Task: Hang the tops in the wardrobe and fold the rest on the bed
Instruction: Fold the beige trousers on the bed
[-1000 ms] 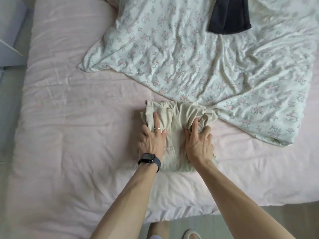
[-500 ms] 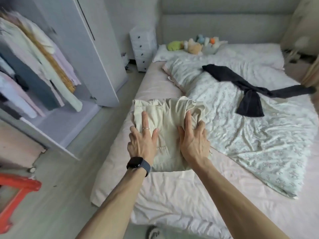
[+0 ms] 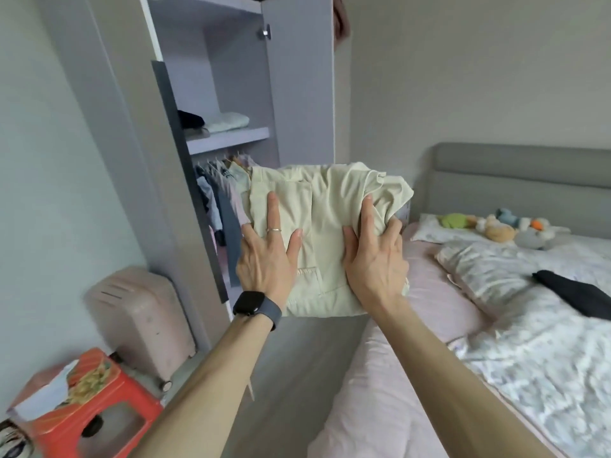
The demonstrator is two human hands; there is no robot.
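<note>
Up off the bed [image 3: 429, 309] now; the folded cream garment [image 3: 327, 226] that sat pressed on the sheet a second ago is in mid-air, facing the open wardrobe [image 3: 231, 77]; fold looks done, I'd guess it's getting put away; left hand [image 3: 267, 259] and right hand [image 3: 373, 262] grip its side edges, forefingers flat on top.

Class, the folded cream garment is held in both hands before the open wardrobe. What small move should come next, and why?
Probably raise the garment toward the shelf. The left hand and right hand grip it clear of the bed, and the shelf already holds folded clothes with bare space beside them.
</note>
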